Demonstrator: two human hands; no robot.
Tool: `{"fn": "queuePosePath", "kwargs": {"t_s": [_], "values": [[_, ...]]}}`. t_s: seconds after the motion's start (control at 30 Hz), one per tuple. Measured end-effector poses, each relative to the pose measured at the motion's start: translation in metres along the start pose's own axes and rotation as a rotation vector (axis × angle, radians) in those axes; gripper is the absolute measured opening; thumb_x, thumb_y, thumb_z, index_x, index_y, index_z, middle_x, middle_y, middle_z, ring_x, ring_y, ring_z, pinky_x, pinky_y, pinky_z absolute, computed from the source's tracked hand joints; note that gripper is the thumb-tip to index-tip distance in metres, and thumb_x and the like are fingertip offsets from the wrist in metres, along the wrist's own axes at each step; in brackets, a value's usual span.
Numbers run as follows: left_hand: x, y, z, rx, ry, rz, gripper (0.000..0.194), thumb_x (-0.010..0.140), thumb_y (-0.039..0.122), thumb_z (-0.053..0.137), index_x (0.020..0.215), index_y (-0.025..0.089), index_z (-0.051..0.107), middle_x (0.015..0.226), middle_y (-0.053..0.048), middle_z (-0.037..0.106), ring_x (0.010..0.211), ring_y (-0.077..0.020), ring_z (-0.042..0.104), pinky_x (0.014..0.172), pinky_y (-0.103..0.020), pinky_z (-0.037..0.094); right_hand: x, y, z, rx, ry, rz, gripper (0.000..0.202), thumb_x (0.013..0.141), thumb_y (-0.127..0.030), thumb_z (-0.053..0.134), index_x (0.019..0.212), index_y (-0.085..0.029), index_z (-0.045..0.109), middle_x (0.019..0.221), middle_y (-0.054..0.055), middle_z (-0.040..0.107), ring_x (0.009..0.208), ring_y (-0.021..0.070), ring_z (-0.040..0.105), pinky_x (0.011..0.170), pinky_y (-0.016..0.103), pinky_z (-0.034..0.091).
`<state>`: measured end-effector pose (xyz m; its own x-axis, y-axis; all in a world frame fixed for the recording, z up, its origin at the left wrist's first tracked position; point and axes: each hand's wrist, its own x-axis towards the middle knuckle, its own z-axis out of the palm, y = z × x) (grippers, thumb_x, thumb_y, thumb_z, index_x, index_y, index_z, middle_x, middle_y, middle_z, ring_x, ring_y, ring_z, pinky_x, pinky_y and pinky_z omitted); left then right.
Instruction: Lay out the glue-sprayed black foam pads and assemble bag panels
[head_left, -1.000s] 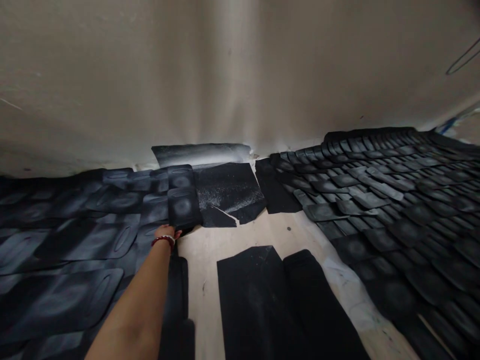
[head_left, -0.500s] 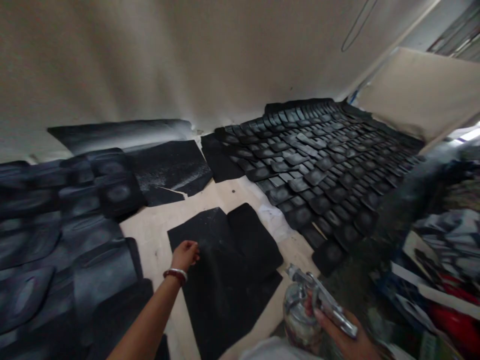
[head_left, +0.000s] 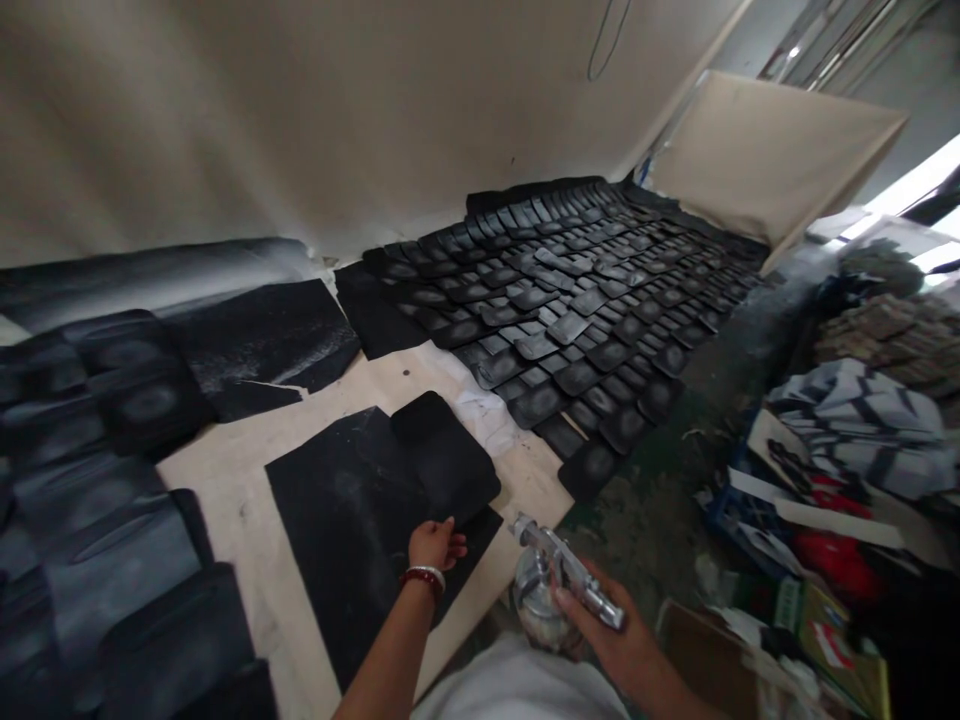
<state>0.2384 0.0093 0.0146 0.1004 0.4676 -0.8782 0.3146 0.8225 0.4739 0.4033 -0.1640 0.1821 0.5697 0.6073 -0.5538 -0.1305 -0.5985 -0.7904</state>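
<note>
My right hand (head_left: 592, 605) grips a metal spray gun (head_left: 574, 572) with a round cup (head_left: 541, 600) hanging under it, its nozzle pointing up and left. My left hand (head_left: 437, 546), wearing bracelets at the wrist, hovers over or touches the black sheet (head_left: 352, 540) on the pale board; I cannot tell which. Its fingers are loosely bent and a little apart, with nothing visible in them. Just beyond them, a black rounded-corner piece (head_left: 446, 455) lies on the sheet.
Overlapping black pieces (head_left: 600, 300) cover the far right of the pale board (head_left: 240, 500); larger dark pieces (head_left: 112, 540) lie at left. A cream sheet (head_left: 300, 120) hangs behind. On the right are a striped cloth bundle (head_left: 862, 425), a red item (head_left: 832, 562) and a cardboard box (head_left: 709, 655).
My left hand has moved right and nearer, from the sheet's left side towards its right edge. The view has turned right. The spray gun stays in my right hand.
</note>
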Motion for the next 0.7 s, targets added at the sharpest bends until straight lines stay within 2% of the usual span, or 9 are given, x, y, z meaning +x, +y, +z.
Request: {"fn": "queuePosePath", "kwargs": {"t_s": [0.13, 0.3, 0.47, 0.63, 0.7], "values": [[-0.008, -0.001, 0.001, -0.065, 0.012, 0.015, 0.023, 0.08, 0.037, 0.053, 0.071, 0.018, 0.042, 0.066, -0.007, 0.068, 0.047, -0.014, 0.062, 0.04, -0.02, 0.035, 0.006, 0.0, -0.007, 0.01, -0.011, -0.043, 0.049, 0.065, -0.041, 0.073, 0.105, -0.015, 0.065, 0.106, 0.011, 0.068, 0.102, 0.0291, 0.061, 0.092, 0.04, 0.048], [-0.008, -0.005, 0.002, -0.079, 0.035, 0.054, 0.024, 0.078, 0.038, 0.054, 0.07, 0.018, 0.043, 0.065, -0.009, 0.068, 0.046, -0.0146, 0.062, 0.039, -0.02, 0.034, 0.007, -0.004, -0.013, -0.012, -0.088, -0.083, 0.04, 0.073, -0.043, 0.066, 0.103, -0.016, 0.063, 0.101, 0.009, 0.069, 0.097, 0.0262, 0.063, 0.087, 0.035, 0.05], [-0.008, -0.011, 0.001, -0.106, 0.026, 0.096, 0.023, 0.077, 0.036, 0.055, 0.069, 0.017, 0.043, 0.067, -0.008, 0.068, 0.048, -0.0141, 0.062, 0.04, -0.02, 0.036, 0.001, 0.009, -0.02, -0.025, -0.024, -0.047, 0.044, 0.073, -0.041, 0.068, 0.109, -0.017, 0.059, 0.108, 0.008, 0.067, 0.104, 0.0249, 0.06, 0.091, 0.034, 0.048], [-0.009, -0.011, -0.001, -0.126, 0.016, 0.103, 0.022, 0.076, 0.035, 0.055, 0.068, 0.018, 0.043, 0.063, -0.006, 0.066, 0.047, -0.0136, 0.061, 0.041, -0.02, 0.036, -0.003, 0.011, -0.015, -0.055, -0.008, -0.016, 0.05, 0.069, -0.042, 0.071, 0.111, -0.017, 0.06, 0.109, 0.008, 0.067, 0.106, 0.0265, 0.059, 0.094, 0.037, 0.046], [-0.008, -0.011, -0.002, -0.137, 0.011, 0.115, 0.023, 0.076, 0.035, 0.056, 0.068, 0.018, 0.043, 0.061, -0.006, 0.066, 0.046, -0.0137, 0.061, 0.04, -0.02, 0.036, -0.002, 0.005, -0.009, -0.048, -0.056, -0.026, 0.049, 0.068, -0.042, 0.071, 0.109, -0.016, 0.062, 0.107, 0.009, 0.067, 0.104, 0.0273, 0.06, 0.093, 0.038, 0.047]]}}
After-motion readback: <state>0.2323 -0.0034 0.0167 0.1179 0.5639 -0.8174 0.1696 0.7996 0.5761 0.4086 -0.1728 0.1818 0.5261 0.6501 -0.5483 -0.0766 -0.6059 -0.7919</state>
